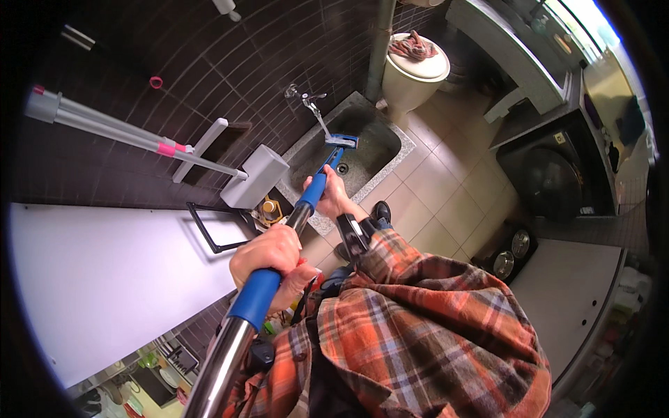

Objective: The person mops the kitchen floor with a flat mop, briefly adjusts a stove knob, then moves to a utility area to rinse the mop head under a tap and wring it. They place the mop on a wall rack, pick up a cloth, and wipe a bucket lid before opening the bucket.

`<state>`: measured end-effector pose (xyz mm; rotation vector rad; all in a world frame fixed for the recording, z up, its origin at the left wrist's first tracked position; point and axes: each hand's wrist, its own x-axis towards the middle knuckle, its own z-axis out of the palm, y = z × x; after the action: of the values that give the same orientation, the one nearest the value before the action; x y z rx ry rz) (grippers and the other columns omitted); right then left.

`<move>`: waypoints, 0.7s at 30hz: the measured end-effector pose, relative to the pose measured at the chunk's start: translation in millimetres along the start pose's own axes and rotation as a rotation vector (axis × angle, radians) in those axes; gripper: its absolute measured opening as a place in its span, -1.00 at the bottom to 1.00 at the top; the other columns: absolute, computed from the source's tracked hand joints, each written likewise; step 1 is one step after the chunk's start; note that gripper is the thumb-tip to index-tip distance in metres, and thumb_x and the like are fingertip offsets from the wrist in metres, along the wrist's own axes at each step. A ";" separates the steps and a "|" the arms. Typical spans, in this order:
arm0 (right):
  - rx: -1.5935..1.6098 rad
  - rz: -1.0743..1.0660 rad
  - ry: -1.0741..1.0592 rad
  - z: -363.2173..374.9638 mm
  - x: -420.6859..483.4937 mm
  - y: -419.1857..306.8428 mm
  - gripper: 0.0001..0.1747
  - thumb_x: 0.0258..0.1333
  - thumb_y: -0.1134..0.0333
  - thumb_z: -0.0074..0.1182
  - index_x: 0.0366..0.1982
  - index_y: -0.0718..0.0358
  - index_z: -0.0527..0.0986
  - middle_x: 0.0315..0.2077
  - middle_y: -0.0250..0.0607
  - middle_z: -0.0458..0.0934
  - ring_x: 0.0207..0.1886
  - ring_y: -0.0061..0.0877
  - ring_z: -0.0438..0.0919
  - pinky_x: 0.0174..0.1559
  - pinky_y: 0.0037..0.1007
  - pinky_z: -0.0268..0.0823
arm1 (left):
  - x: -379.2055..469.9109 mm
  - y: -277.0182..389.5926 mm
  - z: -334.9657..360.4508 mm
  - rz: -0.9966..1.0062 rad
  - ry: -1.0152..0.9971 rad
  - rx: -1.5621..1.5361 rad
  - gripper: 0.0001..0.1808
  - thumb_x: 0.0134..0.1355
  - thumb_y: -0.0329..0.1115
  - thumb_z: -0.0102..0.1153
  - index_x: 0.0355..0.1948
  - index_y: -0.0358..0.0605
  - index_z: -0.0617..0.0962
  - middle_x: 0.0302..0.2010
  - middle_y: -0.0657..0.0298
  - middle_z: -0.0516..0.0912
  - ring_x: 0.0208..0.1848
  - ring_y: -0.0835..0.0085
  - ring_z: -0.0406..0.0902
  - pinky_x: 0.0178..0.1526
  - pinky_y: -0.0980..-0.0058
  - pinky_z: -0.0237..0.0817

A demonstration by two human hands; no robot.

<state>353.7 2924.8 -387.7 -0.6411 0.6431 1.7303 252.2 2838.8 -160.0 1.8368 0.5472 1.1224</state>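
Note:
Both my hands are around the long pole of a mop, its steel tube (222,360) running from the bottom of the view up to a stone sink. My left hand (272,261) wraps the upper blue sleeve of the pole. Further down, my right hand (330,194), with a black band on the wrist, holds the lower blue grip. The blue mop head (342,141) is over the basin of the speckled sink (402,143). From the wall tap (312,102), water runs onto the mop head. A round drain (342,168) shows in the basin floor.
Long-handled cleaning tools with grey poles (130,141) hang along the dark tiled wall at left. A black metal frame (206,235) juts from a white panel (115,277). A lidded cream bin (410,86) carries a crumpled cloth (413,48). A black front-loading appliance (554,172) stands right.

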 end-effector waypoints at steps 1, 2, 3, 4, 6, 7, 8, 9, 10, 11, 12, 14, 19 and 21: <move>0.031 0.016 0.035 -3.9 7.2 -4.7 -0.59 0.25 0.00 -0.19 -0.26 0.22 0.12 -0.52 -0.14 0.36 -0.49 -0.34 0.45 -0.41 -0.28 0.43 | -1.7 1.2 1.3 -0.008 -0.029 0.017 -0.61 0.11 -0.23 0.28 -0.64 -0.05 0.31 -0.73 0.42 0.36 -0.66 0.52 0.27 -0.41 0.44 0.20; 0.053 0.017 0.056 -5.4 13.0 -4.8 -0.55 0.24 -0.05 -0.18 -0.28 0.22 0.14 -0.53 -0.15 0.36 -0.49 -0.34 0.45 -0.41 -0.29 0.44 | -1.0 2.3 -1.0 -0.005 -0.056 0.002 -0.62 0.03 -0.22 0.36 -0.60 -0.06 0.36 -0.71 0.40 0.39 -0.63 0.50 0.31 -0.40 0.43 0.22; 0.083 0.032 -0.016 -8.9 14.5 -3.8 -0.53 0.23 -0.08 -0.19 -0.30 0.23 0.15 -0.53 -0.15 0.36 -0.49 -0.34 0.44 -0.41 -0.30 0.44 | -0.9 3.4 -3.0 -0.004 -0.094 -0.024 -0.63 -0.01 -0.21 0.39 -0.58 -0.07 0.38 -0.69 0.39 0.40 -0.61 0.48 0.33 -0.39 0.43 0.23; 0.128 0.039 -0.037 -11.6 13.0 -0.8 -0.51 0.23 -0.10 -0.20 -0.32 0.24 0.17 -0.53 -0.16 0.36 -0.49 -0.34 0.43 -0.41 -0.30 0.44 | 0.2 5.2 -7.8 -0.014 -0.163 -0.033 -0.63 -0.05 -0.21 0.42 -0.56 -0.09 0.41 -0.68 0.38 0.42 -0.60 0.47 0.35 -0.38 0.43 0.25; 0.324 0.090 0.000 -10.7 5.1 10.0 -0.41 0.22 -0.19 -0.26 -0.43 0.27 0.22 -0.54 -0.18 0.36 -0.51 -0.37 0.41 -0.42 -0.35 0.42 | 1.9 7.7 -18.2 -0.153 -0.306 -0.049 -0.58 -0.21 -0.22 0.52 -0.45 -0.13 0.48 -0.64 0.33 0.47 -0.53 0.41 0.43 -0.35 0.42 0.28; 0.327 0.120 -0.018 -11.2 -3.2 17.1 -0.38 0.23 -0.20 -0.29 -0.50 0.28 0.22 -0.59 -0.21 0.35 -0.54 -0.42 0.38 -0.45 -0.39 0.40 | 2.1 7.4 -20.8 -0.254 -0.403 0.036 -0.61 -0.25 -0.26 0.50 -0.49 -0.13 0.50 -0.66 0.31 0.47 -0.54 0.37 0.44 -0.33 0.42 0.29; 0.370 0.147 -0.065 -13.3 -12.9 24.5 -0.38 0.23 -0.20 -0.29 -0.52 0.28 0.22 -0.61 -0.24 0.33 -0.56 -0.44 0.36 -0.47 -0.41 0.39 | 2.4 4.6 -23.2 -0.204 -0.466 0.054 -0.67 -0.26 -0.32 0.46 -0.57 -0.13 0.48 -0.68 0.30 0.45 -0.55 0.37 0.43 -0.34 0.42 0.28; 0.448 0.208 -0.137 -12.1 -20.2 27.8 -0.37 0.23 -0.20 -0.29 -0.53 0.28 0.21 -0.64 -0.26 0.32 -0.58 -0.45 0.35 -0.49 -0.43 0.37 | 3.4 1.5 -23.5 -0.160 -0.514 0.059 -0.71 -0.27 -0.38 0.41 -0.64 -0.12 0.46 -0.70 0.29 0.43 -0.57 0.37 0.41 -0.34 0.42 0.27; 0.393 0.196 -0.097 -7.5 -23.2 27.5 -0.40 0.22 -0.19 -0.25 -0.55 0.24 0.24 -0.72 -0.38 0.31 -0.64 -0.54 0.35 -0.55 -0.50 0.33 | 1.2 0.0 -21.2 -0.089 -0.465 0.056 -0.73 -0.27 -0.42 0.36 -0.68 -0.11 0.43 -0.72 0.30 0.41 -0.59 0.37 0.40 -0.35 0.43 0.26; 0.323 0.121 -0.072 -3.3 -25.0 25.4 -0.41 0.22 -0.18 -0.26 -0.55 0.23 0.24 -0.72 -0.38 0.31 -0.64 -0.54 0.34 -0.56 -0.50 0.32 | -0.1 -2.5 -16.4 -0.059 -0.397 0.060 -0.74 -0.27 -0.45 0.30 -0.73 -0.10 0.39 -0.73 0.30 0.39 -0.60 0.37 0.38 -0.36 0.43 0.25; 0.263 0.068 -0.027 1.0 -24.4 21.5 -0.42 0.23 -0.18 -0.26 -0.56 0.23 0.23 -0.72 -0.38 0.31 -0.64 -0.54 0.34 -0.58 -0.51 0.30 | -1.3 -3.3 -11.4 -0.033 -0.363 0.086 -0.74 -0.27 -0.49 0.25 -0.77 -0.09 0.35 -0.75 0.31 0.37 -0.62 0.38 0.36 -0.37 0.44 0.24; 0.209 0.056 0.007 4.7 -18.6 11.0 -0.44 0.25 -0.15 -0.27 -0.57 0.20 0.22 -0.74 -0.37 0.30 -0.65 -0.55 0.33 -0.59 -0.52 0.28 | -1.4 -0.8 -1.4 -0.038 -0.246 0.036 -0.71 -0.28 -0.52 0.20 -0.80 -0.08 0.29 -0.76 0.32 0.33 -0.64 0.40 0.32 -0.41 0.43 0.21; 0.260 0.108 0.017 -10.2 14.7 -17.5 -0.42 0.22 -0.19 -0.27 -0.57 0.19 0.24 -0.75 -0.40 0.31 -0.66 -0.55 0.32 -0.60 -0.51 0.26 | 11.6 37.5 5.2 0.024 -0.279 -0.035 -0.65 -0.20 -0.42 0.27 -0.80 -0.07 0.28 -0.78 0.35 0.30 -0.68 0.43 0.28 -0.49 0.42 0.15; 0.254 0.077 -0.008 -20.4 31.4 -22.5 -0.42 0.22 -0.20 -0.29 -0.55 0.20 0.24 -0.73 -0.38 0.31 -0.64 -0.54 0.33 -0.58 -0.50 0.27 | 16.6 62.5 -6.5 -0.016 -0.316 -0.055 -0.64 -0.13 -0.30 0.27 -0.79 -0.05 0.30 -0.77 0.38 0.33 -0.68 0.46 0.30 -0.49 0.44 0.17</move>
<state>370.3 2936.6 -426.4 -0.4365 0.8747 1.6851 250.1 2822.1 -97.2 1.9098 0.3428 0.8055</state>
